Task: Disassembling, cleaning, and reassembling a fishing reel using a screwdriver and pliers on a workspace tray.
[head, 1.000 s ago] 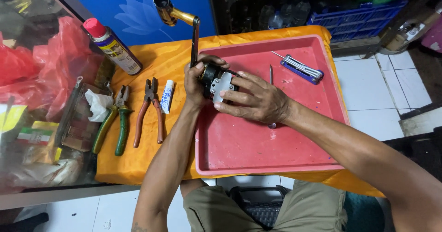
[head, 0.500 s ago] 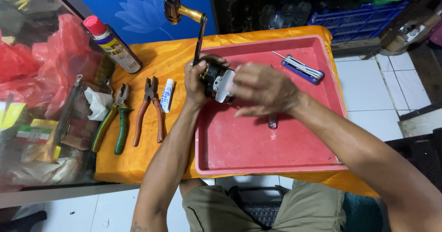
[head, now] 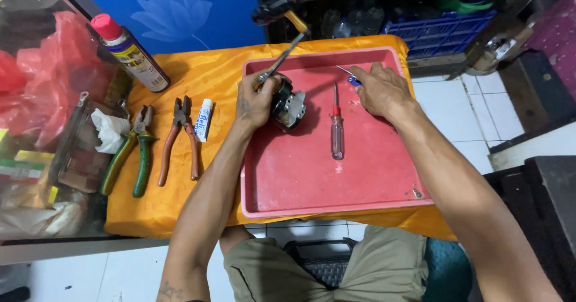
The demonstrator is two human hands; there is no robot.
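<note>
1. Nearest us, our lap in khaki trousers [head: 336,266] sits below the counter's [head: 180,218] front edge, the counter draped in orange cloth.
2. On that cloth a red tray [head: 324,188] fills the right half, reaching almost to the right edge.
3. Toward the tray's middle lies a red-handled screwdriver [head: 336,128], apart from both hands, its tip toward the far edge.
4. Our left hand [head: 255,101] has its grip closed around a small black and silver motor part [head: 288,105], held over the tray's far left area, with a metal rod [head: 282,59] slanting up from it past the far rim.
5. Our right hand [head: 381,89] rests near the tray's far rim, fingers curled onto a blue-handled screwdriver [head: 350,77]; whether it is pinched, we cannot tell.
6. Left of the tray lie a small white tube [head: 204,119], orange-handled pliers [head: 177,140] and green-handled pliers [head: 133,152].
7. At the far left corner stands a spray can [head: 129,53] with a red cap.
</note>
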